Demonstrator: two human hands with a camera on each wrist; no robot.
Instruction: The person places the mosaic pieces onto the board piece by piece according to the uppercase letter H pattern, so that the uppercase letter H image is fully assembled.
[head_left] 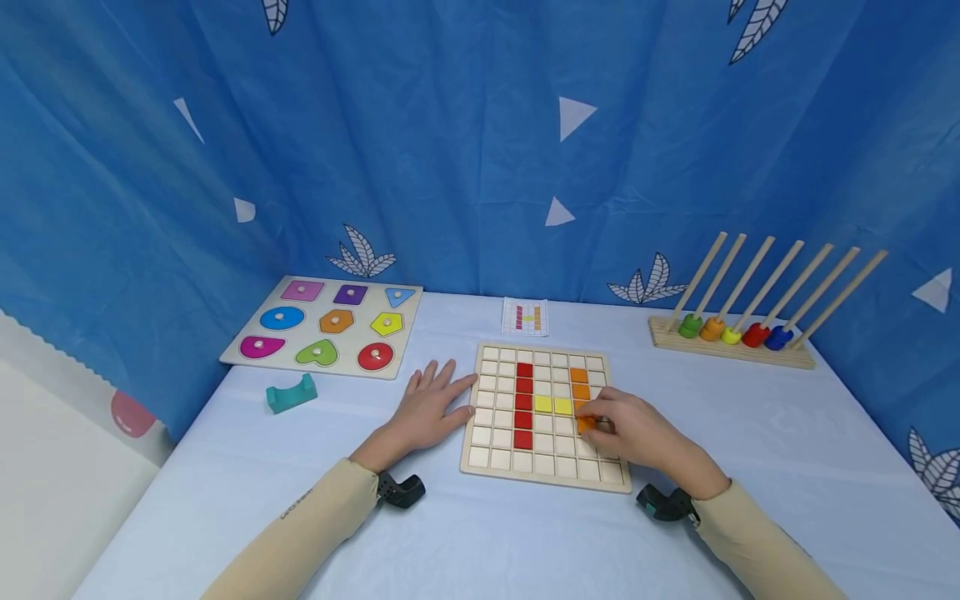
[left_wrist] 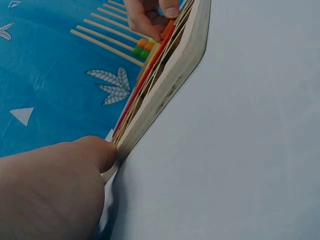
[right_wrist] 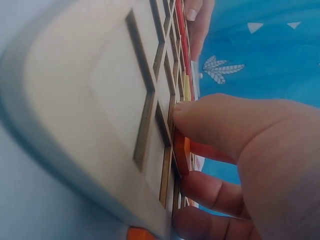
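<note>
A wooden grid board [head_left: 501,460] lies on the table with a column of red tiles [head_left: 523,402], two yellow tiles [head_left: 553,405] and a column of orange tiles [head_left: 579,376]. My right hand [head_left: 633,427] is over the board's right side. Its thumb and fingers pinch the lowest orange tile [right_wrist: 182,151] of that column, which looks tilted in the right wrist view. My left hand [head_left: 429,410] lies flat with spread fingers, thumb and index fingertip at the board's left edge. Another orange piece [right_wrist: 140,234] shows beside the board's edge in the right wrist view.
A small pattern card [head_left: 525,317] lies behind the board. At the back left is a shape puzzle board [head_left: 352,350] with knobbed pieces, and a teal curved block [head_left: 292,395] in front of it. A wooden peg rack [head_left: 731,348] with coloured rings stands at the back right.
</note>
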